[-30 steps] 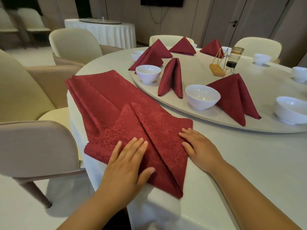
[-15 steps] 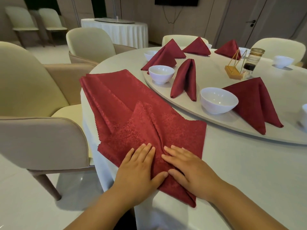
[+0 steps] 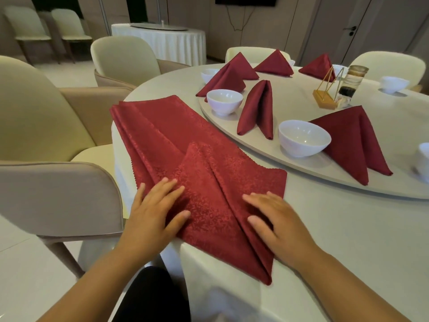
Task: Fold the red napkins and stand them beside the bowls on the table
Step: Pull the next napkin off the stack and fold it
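So the red napkin (image 3: 209, 194) being worked on lies flat at the near left edge of the table (image 3: 348, 240). It's a deep red with a leafy woven pattern and zigzag-cut edges. Two flaps are folded in to meet along a centre crease, and its point reaches the near edge. It sits on top of more red cloth (image 3: 157, 126) spread toward the left edge; can't tell how many layers that is. The left hand (image 3: 155, 212) presses flat on the left flap and the right hand (image 3: 278, 221) flat on the right one. Fingers are straight, so neither has a grip on anything. Further in, finished napkins (image 3: 257, 110) stand beside white bowls (image 3: 304, 138) on the round turntable (image 3: 301, 177). One bowl (image 3: 423, 159) at the right edge is blurry and cut off, and another (image 3: 209, 74) is half hidden behind a folded napkin.
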{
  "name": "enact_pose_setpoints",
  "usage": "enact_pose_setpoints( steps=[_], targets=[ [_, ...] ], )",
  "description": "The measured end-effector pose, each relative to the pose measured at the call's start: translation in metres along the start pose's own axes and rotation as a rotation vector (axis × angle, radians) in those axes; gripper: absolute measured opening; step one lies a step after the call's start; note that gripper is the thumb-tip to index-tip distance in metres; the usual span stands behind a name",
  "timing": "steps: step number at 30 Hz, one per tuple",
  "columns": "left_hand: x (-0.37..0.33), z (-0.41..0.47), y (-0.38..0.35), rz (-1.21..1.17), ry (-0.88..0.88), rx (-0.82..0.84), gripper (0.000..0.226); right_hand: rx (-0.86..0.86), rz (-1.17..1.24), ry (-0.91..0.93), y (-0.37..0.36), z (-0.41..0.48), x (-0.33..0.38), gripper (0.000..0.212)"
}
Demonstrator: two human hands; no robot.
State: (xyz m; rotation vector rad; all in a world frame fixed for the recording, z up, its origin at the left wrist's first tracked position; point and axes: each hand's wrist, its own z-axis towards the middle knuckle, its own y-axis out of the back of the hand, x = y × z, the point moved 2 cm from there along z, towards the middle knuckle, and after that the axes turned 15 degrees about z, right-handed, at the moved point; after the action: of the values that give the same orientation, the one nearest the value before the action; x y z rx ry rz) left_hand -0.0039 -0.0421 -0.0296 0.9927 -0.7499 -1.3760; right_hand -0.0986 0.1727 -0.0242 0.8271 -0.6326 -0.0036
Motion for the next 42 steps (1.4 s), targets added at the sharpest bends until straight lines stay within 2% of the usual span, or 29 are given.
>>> enact_pose_setpoints(
  steps=[1, 3, 5, 8, 9, 12, 14, 17, 20, 26, 31, 34, 36, 39, 41, 42],
  targets=[
    [-0.005, -0.004, 0.002, -0.045, -0.094, -0.043, 0.072, -0.094, -0.012, -0.007, 0.007, 0.000, -0.004, 0.057],
    [-0.019, -0.012, 0.005, -0.093, -0.310, -0.084, 0.055, -0.154, -0.030, -0.026, 0.020, -0.001, -0.011, 0.037],
    [-0.034, -0.018, 0.005, -0.074, -0.469, -0.086, 0.051, -0.126, -0.086, -0.013, 0.031, -0.006, -0.016, 0.024],
    [-0.051, -0.018, -0.002, -0.019, -0.544, -0.081, 0.050, 0.017, -0.250, 0.089, 0.041, -0.020, -0.015, 0.024],
    [-0.055, -0.016, -0.004, -0.011, -0.541, -0.080, 0.049, 0.051, -0.295, 0.138, 0.042, -0.025, -0.013, 0.023],
    [-0.064, -0.007, -0.007, 0.016, -0.531, -0.041, 0.047, 0.129, -0.423, 0.226, 0.042, -0.030, -0.004, 0.041],
    [-0.066, -0.004, -0.006, 0.038, -0.545, -0.004, 0.047, 0.152, -0.482, 0.258, 0.039, -0.027, -0.003, 0.020],
    [-0.064, -0.007, -0.002, 0.064, -0.562, 0.038, 0.051, 0.183, -0.462, 0.243, 0.030, -0.022, 0.000, 0.019],
    [-0.062, -0.010, 0.000, 0.077, -0.515, 0.041, 0.057, 0.196, -0.413, 0.216, 0.022, -0.018, 0.000, 0.035],
    [-0.072, -0.006, -0.004, 0.053, -0.415, -0.001, 0.054, 0.198, -0.374, 0.160, 0.023, -0.017, 0.008, 0.034],
    [-0.071, -0.003, -0.001, 0.073, -0.447, -0.098, 0.043, 0.101, -0.315, 0.153, 0.030, -0.020, 0.021, 0.034],
    [-0.068, -0.001, 0.011, -0.075, -0.424, -0.186, 0.042, -0.012, -0.256, 0.146, 0.033, -0.016, 0.029, 0.057],
    [-0.066, 0.004, 0.024, -0.151, -0.378, -0.200, 0.042, -0.105, -0.204, 0.140, 0.038, -0.009, 0.037, 0.055],
    [-0.065, 0.014, 0.055, -0.261, -0.306, -0.053, 0.025, -0.208, -0.154, 0.133, 0.047, 0.004, 0.056, 0.031],
    [-0.066, 0.021, 0.077, -0.397, -0.216, 0.077, 0.015, -0.255, -0.099, 0.094, 0.057, 0.013, 0.072, 0.029],
    [-0.067, 0.023, 0.088, -0.479, -0.198, 0.075, 0.023, -0.272, -0.071, 0.082, 0.062, 0.017, 0.082, 0.030]
  ],
)
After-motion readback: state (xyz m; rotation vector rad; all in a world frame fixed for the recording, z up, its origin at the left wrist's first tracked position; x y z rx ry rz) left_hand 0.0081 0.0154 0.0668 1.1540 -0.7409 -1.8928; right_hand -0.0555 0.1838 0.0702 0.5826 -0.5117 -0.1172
